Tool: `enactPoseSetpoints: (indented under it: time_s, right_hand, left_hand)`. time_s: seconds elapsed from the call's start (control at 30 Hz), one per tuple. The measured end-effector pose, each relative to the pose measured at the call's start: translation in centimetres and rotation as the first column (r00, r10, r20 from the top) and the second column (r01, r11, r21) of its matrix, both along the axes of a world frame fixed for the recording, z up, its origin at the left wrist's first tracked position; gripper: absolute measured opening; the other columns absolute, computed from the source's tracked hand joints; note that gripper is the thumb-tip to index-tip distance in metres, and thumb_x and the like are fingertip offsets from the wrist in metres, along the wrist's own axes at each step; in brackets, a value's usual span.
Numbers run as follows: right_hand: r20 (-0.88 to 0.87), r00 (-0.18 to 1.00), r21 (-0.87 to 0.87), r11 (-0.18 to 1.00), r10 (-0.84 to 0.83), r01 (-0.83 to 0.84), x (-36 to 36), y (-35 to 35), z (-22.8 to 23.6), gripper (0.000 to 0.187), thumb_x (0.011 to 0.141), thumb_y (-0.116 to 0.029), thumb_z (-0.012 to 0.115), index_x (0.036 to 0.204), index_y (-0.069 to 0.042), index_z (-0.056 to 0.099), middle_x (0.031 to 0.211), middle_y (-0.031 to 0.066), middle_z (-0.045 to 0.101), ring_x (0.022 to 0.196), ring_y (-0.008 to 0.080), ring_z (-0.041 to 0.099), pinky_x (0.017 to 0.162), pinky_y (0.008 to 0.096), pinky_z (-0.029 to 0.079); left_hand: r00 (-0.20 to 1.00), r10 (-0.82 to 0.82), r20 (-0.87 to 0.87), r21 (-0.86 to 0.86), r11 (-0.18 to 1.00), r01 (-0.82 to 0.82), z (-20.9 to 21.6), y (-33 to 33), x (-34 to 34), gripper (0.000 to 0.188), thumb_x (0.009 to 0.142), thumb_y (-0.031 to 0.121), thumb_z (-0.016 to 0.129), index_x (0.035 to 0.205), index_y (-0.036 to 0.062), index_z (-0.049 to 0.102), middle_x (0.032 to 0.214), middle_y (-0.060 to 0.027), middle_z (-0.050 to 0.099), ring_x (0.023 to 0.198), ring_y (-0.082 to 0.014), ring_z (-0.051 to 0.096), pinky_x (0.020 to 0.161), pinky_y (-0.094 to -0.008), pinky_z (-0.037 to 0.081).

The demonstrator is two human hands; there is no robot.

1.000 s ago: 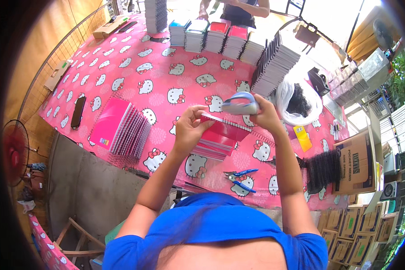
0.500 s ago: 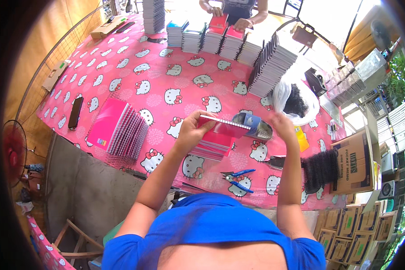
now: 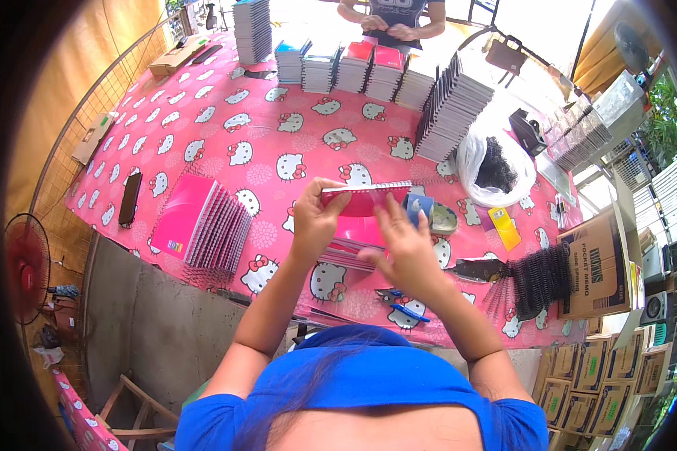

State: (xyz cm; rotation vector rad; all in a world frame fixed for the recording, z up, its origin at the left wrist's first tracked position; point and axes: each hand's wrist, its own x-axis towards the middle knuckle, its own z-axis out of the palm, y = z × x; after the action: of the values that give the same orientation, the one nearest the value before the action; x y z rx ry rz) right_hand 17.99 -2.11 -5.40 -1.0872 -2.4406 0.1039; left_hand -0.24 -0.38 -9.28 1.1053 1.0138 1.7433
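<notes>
My left hand (image 3: 318, 218) grips a pink notebook (image 3: 351, 201) by its left end, thumb in front, with the punched edge uppermost. A thin wire spiral (image 3: 432, 180) seems to run out past that edge's right end. My right hand (image 3: 410, 255) is at the notebook's right part with fingers spread, slightly blurred; whether the fingertips touch it I cannot tell. Beneath lies a small pile of pink notebooks (image 3: 359, 233), partly hidden by my hands. Beside my right wrist are blue-handled pliers (image 3: 408, 310). An oval container with a blue band (image 3: 442, 218) stands just beyond my right hand.
Spiral-bound pink notebooks (image 3: 190, 218) are stacked at left, near a dark phone (image 3: 129, 198). At right are a white bag (image 3: 470, 177) of black coils, a black coil bundle (image 3: 541, 282) and a carton (image 3: 593, 263). Notebook stacks (image 3: 353, 71) line the back, before another person (image 3: 400, 22).
My right hand has come left and down from beside the white bag to the notebook, its fingers now spread. The other person's hands have lifted off the red notebooks and drawn together.
</notes>
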Motion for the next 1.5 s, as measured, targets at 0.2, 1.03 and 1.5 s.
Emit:
enactPoseSetpoints:
  time_s: [0.2,1.03,1.5]
  right_hand:
    - [-0.151,0.988,-0.046,0.999,-0.025,0.018,2.9,2.0,8.6,0.046,0.079,-0.036,0.070,0.106,0.001,0.063,0.096,0.0178,0.066,0.092,0.0338,0.064,0.080,0.0444,0.049]
    - [0.311,0.923,-0.419,0.904,0.226,-0.080,-2.6,6.2,4.6,0.036,0.076,-0.034,0.070,0.090,-0.002,0.063,0.080,0.0198,0.066,0.080,0.0364,0.065,0.069,0.0459,0.050]
    - [0.341,0.913,-0.434,0.899,0.224,-0.058,-4.0,7.1,4.3,0.031,0.076,-0.031,0.068,0.091,-0.003,0.066,0.079,0.0178,0.067,0.078,0.0354,0.066,0.068,0.0452,0.051]
  left_hand:
    - [0.977,-0.186,-0.105,0.014,0.982,0.189,-0.3,-0.5,-0.5,0.023,0.088,-0.003,0.062,0.109,0.0031,0.055,0.099,-0.0056,0.061,0.093,-0.0103,0.060,0.081,-0.0251,0.050]
    - [0.970,-0.241,-0.025,-0.007,0.971,0.241,-2.5,1.0,-0.5,0.046,0.080,-0.011,0.067,0.118,0.0045,0.047,0.100,-0.0063,0.056,0.093,-0.0122,0.059,0.086,-0.0252,0.049]
    - [0.949,-0.246,0.199,0.131,0.966,0.223,-2.5,0.3,0.0,0.037,0.084,-0.009,0.063,0.118,0.0021,0.050,0.109,-0.0072,0.058,0.104,-0.0131,0.057,0.089,-0.0278,0.048]
